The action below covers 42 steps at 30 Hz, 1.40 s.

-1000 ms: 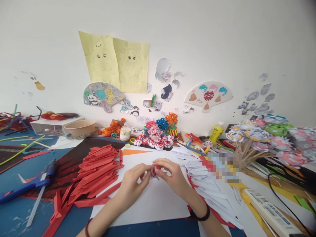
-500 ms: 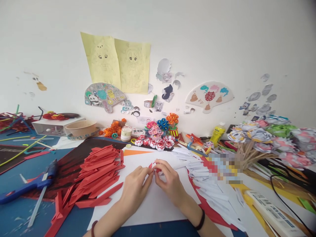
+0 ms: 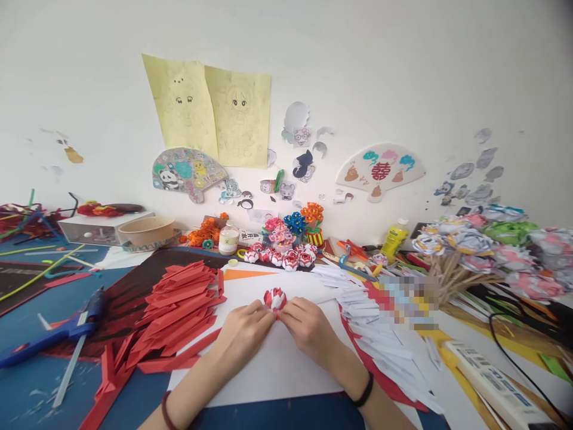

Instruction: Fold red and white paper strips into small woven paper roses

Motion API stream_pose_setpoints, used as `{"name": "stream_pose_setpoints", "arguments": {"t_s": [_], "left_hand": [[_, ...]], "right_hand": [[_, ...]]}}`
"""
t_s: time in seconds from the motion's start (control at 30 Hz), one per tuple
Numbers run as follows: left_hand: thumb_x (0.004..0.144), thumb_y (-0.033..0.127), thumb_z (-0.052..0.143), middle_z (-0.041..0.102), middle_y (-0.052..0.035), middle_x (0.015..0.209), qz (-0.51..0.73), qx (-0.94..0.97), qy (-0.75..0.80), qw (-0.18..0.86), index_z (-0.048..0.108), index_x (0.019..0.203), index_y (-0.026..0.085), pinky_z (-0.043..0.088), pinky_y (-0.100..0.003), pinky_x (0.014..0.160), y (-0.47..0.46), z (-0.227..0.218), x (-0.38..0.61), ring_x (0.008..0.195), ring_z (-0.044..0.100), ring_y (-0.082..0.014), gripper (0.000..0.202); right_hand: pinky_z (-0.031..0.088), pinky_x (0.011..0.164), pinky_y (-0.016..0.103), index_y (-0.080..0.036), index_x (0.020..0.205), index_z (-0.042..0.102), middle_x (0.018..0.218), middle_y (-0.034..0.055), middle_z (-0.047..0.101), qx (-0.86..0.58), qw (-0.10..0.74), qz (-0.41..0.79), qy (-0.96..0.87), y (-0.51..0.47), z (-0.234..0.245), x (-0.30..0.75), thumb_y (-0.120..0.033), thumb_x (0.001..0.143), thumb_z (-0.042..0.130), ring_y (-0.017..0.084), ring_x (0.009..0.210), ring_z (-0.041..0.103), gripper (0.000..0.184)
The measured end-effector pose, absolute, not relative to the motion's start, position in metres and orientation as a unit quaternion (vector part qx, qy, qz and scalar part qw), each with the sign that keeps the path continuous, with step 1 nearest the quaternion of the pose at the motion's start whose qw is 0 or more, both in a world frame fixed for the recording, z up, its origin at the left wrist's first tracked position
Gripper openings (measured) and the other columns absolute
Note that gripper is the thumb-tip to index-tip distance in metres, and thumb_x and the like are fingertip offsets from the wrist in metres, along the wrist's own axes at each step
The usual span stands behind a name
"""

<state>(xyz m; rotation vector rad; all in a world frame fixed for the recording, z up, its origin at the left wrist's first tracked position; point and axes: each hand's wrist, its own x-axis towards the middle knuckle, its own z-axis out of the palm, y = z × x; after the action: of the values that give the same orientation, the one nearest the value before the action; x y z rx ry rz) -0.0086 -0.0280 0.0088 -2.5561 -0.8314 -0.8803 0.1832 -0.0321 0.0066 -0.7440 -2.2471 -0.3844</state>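
Observation:
A small red and white paper flower (image 3: 274,297) is held upright above a white sheet of paper (image 3: 268,373). My left hand (image 3: 248,328) pinches its base from the left, fingers closed. From the right, my right hand (image 3: 304,325) pinches the same base, its fingertips nearly meeting the left ones. To the left of my hands lies a heap of folded red paper strips (image 3: 179,310). Folded white paper strips (image 3: 371,322) are spread on the right. Behind the sheet sits a row of finished red and white paper flowers (image 3: 290,260).
On the left a blue glue gun (image 3: 85,319) rests with a glue stick beside it. A beige bowl (image 3: 147,232), a white jar (image 3: 228,240) and a yellow bottle (image 3: 395,240) stand along the wall. A paper-flower bouquet (image 3: 474,242) and a power strip (image 3: 496,382) are at the right.
The paper flower, mostly covered by my fingers before, now shows above them. Both hands have moved down to its base, with knuckles turned upward.

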Motion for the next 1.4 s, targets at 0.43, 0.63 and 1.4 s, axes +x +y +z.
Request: {"name": "stream_pose_setpoints", "arguments": {"t_s": [0.43, 0.63, 1.4], "left_hand": [[0.094, 0.015, 0.045, 0.056, -0.0028, 0.068, -0.21, -0.935, -0.245, 0.15, 0.054, 0.071, 0.018, 0.029, -0.032, 0.056, -0.027, 0.011, -0.008, 0.073, 0.047, -0.018, 0.025], [0.094, 0.017, 0.048, 0.059, -0.0025, 0.076, -0.245, -0.922, -0.276, 0.118, 0.059, 0.076, 0.019, 0.03, -0.032, 0.059, -0.029, 0.019, -0.005, 0.074, 0.046, -0.0176, 0.021], [0.096, 0.019, 0.043, 0.064, -0.0036, 0.083, -0.311, -0.886, -0.333, 0.089, 0.061, 0.095, 0.02, 0.029, -0.034, 0.07, -0.03, 0.007, -0.001, 0.079, 0.046, -0.0188, 0.018]], "right_hand": [[0.036, 0.055, 0.03, -0.018, 0.067, 0.055, 0.066, 0.0046, 0.054, -0.246, 0.314, -0.114, -0.91, -0.029, -0.001, 0.184, -0.004, 0.091, 0.031, 0.018, 0.064, 0.046, 0.037], [0.039, 0.055, 0.029, -0.019, 0.067, 0.055, 0.065, 0.0035, 0.055, -0.285, 0.361, -0.049, -0.887, -0.028, 0.0, 0.184, -0.004, 0.089, 0.032, 0.017, 0.063, 0.047, 0.036], [0.036, 0.062, 0.028, -0.02, 0.068, 0.055, 0.071, -0.0002, 0.058, -0.436, 0.427, 0.039, -0.791, -0.031, 0.001, 0.179, 0.008, 0.074, 0.049, 0.017, 0.073, 0.048, 0.029]]}}
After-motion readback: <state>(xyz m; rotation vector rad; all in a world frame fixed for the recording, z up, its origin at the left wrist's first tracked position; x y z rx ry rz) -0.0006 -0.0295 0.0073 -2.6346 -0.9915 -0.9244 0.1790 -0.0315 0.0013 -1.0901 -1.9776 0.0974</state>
